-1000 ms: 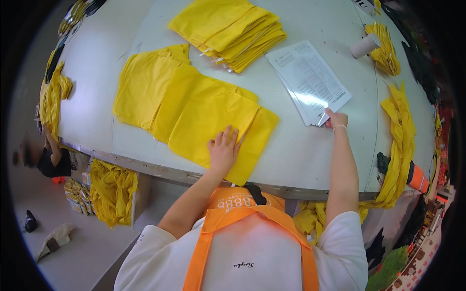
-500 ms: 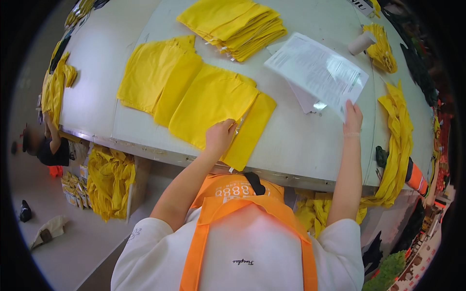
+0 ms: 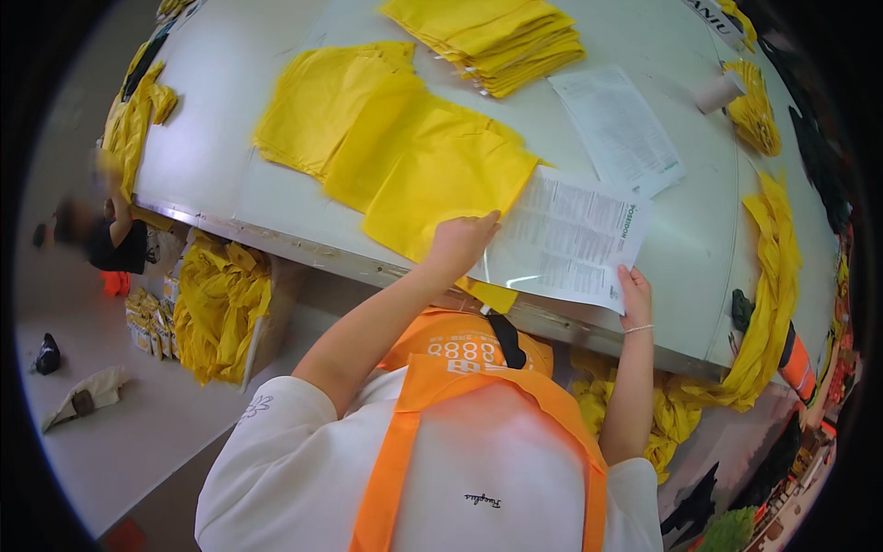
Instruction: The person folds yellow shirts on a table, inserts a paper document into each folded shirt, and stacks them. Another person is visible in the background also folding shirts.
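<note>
The printed paper sheet [image 3: 570, 241] lies on the white table [image 3: 699, 239], overlapping the near corner of the spread yellow cloth [image 3: 441, 175]; the left hand [image 3: 460, 244] lies flat and unclenched where cloth and sheet meet, and the right hand [image 3: 635, 296] grasps the sheet's near right corner. The sheet's near edge lies just inside the table's front rim. Beyond the sheet lie a second printed sheet [image 3: 618, 129] and a stack of folded yellow cloths [image 3: 487, 37], with bare tabletop to the sheet's right.

printed sheet [image 3: 570, 239] flat, overlapping yellow cloth [image 3: 441, 184]
</note>
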